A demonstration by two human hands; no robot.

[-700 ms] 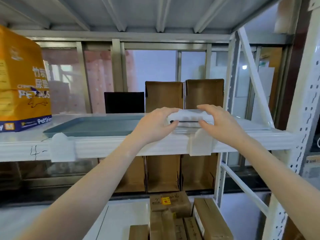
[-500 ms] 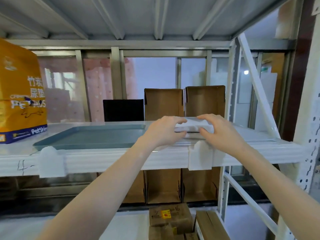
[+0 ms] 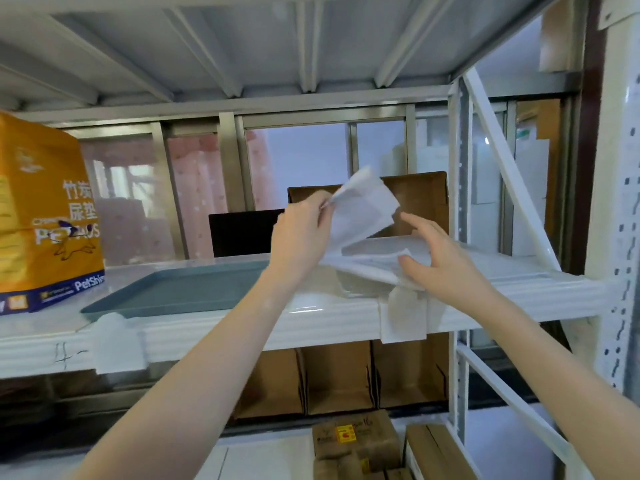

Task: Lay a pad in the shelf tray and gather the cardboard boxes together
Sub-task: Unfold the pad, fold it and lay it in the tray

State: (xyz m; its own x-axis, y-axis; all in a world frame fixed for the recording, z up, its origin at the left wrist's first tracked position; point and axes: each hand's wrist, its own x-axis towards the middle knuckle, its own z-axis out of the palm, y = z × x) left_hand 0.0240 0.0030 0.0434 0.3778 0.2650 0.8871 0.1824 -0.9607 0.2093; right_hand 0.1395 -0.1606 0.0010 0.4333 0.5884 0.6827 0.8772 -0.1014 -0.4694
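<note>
A white pad (image 3: 363, 213), partly unfolded, is lifted above the shelf at mid-right. My left hand (image 3: 301, 233) pinches its upper left edge and holds that part up. My right hand (image 3: 433, 258) has its fingers spread over the lower folded part, which lies on the shelf board. The grey-blue tray (image 3: 173, 296) lies flat on the shelf to the left of my hands, with nothing in it. Two brown cardboard boxes (image 3: 420, 195) stand upright side by side at the back of the shelf, partly hidden behind the pad and my hands.
An orange pet-pad bag (image 3: 41, 216) stands at the shelf's left end. A black box (image 3: 242, 233) sits behind the tray. More open cardboard boxes (image 3: 336, 379) stand on the shelf below, with sealed cartons (image 3: 356, 441) lower still. A white rack upright (image 3: 616, 237) borders the right.
The pad was a closed folded bundle gripped by both hands on the shelf edge. Now my left hand has lifted one layer up and the pad is opening out.
</note>
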